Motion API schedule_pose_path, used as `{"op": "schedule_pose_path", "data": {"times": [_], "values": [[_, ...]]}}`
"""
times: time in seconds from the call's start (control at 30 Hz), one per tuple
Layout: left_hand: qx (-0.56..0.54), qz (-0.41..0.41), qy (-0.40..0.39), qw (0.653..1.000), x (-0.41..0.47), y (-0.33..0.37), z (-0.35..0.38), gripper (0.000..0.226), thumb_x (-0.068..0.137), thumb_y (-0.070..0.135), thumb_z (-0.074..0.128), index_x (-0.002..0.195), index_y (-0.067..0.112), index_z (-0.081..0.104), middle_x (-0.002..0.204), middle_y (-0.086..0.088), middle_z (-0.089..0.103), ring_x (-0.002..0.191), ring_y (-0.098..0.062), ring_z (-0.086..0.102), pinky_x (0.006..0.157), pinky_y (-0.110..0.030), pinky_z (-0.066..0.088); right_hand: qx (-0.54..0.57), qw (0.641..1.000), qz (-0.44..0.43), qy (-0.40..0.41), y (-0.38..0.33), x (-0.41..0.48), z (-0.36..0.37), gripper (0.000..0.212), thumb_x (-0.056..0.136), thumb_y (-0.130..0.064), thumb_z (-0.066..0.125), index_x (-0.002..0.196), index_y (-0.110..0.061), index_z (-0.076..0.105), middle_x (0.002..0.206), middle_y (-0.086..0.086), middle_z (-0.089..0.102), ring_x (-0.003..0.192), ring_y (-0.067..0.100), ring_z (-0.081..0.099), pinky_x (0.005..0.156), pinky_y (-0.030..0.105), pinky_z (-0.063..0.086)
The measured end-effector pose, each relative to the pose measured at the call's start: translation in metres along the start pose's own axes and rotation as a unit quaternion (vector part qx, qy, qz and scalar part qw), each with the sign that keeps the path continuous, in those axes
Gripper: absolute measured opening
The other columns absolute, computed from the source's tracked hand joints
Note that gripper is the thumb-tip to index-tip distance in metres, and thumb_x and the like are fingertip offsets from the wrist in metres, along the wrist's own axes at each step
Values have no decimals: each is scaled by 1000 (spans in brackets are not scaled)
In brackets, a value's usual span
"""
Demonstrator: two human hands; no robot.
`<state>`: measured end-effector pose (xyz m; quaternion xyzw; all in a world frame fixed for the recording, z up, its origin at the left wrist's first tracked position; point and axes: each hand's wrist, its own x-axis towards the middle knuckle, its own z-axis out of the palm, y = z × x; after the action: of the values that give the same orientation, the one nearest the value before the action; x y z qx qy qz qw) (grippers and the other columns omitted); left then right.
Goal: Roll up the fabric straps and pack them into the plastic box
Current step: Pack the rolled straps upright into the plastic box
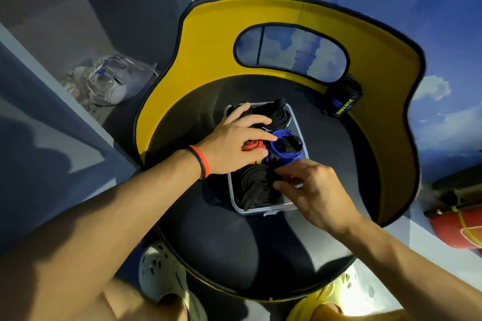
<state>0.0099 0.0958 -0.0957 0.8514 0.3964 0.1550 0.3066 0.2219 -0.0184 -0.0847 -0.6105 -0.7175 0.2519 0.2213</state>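
Serving as worktop: black chair seat [182, 216], plastic box [260, 212] centred. Left hand [234, 143] lies flat, fingers [260, 121] spread across black roll [276, 116] and red roll [251, 146], likely stopping them unwinding. Right hand [313, 190] curls at blue roll [280, 155]; grip cannot be told. Bundled strap [339, 101] waits behind, unpacked.
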Motion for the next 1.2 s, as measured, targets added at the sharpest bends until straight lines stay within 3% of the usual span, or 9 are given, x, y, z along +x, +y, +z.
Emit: {"op": "schedule_pose_path", "data": {"times": [0.13, 0.27, 0.37, 0.47, 0.57, 0.73, 0.87, 0.97, 1.2], "values": [[-8, -14, -16, 1000, -3, 5, -1, 44, 92, 26, 68, 133, 40, 61, 156, 23, 34, 155, -15, -6, 124, -54, 11, 40, 999, 32, -11, 0, 0, -2, 22, 88, -28, 79, 108, -28, 69, 92, -12, 69, 78, 7, 68, 74, 28, 58], [54, -47, 10, 997, -3, 23, 2, 44, 91, 19, 61, 128, 43, 62, 153, 26, 37, 154, -11, 2, 119, -67, -1, 156, 982, 105, -19, -4, 11, -25, 16, 90, 0, 66, 93, -16, 64, 81, 2, 76, 67, 17, 74, 67, 43, 62], [78, -21, 58, 995, -11, 31, 14, 40, 88, 11, 58, 117, 38, 66, 143, 23, 47, 149, -6, 20, 120, -64, -1, 143, 980, 131, 53, 2, 28, -44, 18, 88, 2, 64, 86, -15, 67, 72, 3, 75, 60, 17, 73, 67, 43, 63], [74, 0, 83, 994, -13, 33, 22, 17, 90, 38, 60, 107, 37, 64, 134, 23, 49, 135, -2, 41, 121, -61, 11, 85, 976, 149, 133, 18, 50, -52, 15, 86, -8, 63, 82, -22, 66, 71, -2, 74, 67, 16, 73, 67, 41, 62], [110, 12, 61, 992, -9, 33, 24, 36, 83, 65, 54, 109, 41, 57, 134, 25, 43, 124, -1, 50, 123, -55, 12, -1, 971, 165, 175, 33, 71, -60, 16, 92, -16, 60, 103, -20, 70, 99, 1, 73, 90, 20, 68, 72, 28, 48], [104, 32, 56, 992, -8, 26, 21, 40, 80, 69, 58, 110, 43, 54, 134, 27, 42, 120, 4, 51, 124, -50, 7, -37, 961, 215, 168, 63, 95, -64, 60, 93, -16, 61, 151, -23, 46, 157, 16, 33, 142, 35, 37, 111, 38, 38], [101, 40, 51, 993, -3, 22, 19, 39, 79, 72, 58, 107, 45, 53, 132, 28, 42, 120, 6, 51, 124, -49, 6, -75, 960, 240, 125, 81, 110, -59, 86, 92, -26, 68, 162, -30, 18, 170, 9, -1, 153, 36, 10, 121, 46, 25], [100, 46, 48, 993, 1, 21, 19, 35, 81, 69, 62, 104, 44, 53, 129, 27, 42, 119, 6, 50, 125, -48, 4, -129, 965, 198, 112, 89, 122, -57, 98, 89, -28, 69, 163, -18, 5, 170, 7, 4, 155, 34, 6, 127, 45, 13], [101, 51, 49, 992, 2, 20, 18, 34, 82, 67, 61, 105, 44, 53, 128, 28, 41, 121, 6, 49, 125, -46, 0, -144, 937, 206, 242, 95, 116, -56, 56, 88, -23, 75, 135, -17, 46, 141, 17, 29, 124, 40, 36, 104, 50, 45]]}}
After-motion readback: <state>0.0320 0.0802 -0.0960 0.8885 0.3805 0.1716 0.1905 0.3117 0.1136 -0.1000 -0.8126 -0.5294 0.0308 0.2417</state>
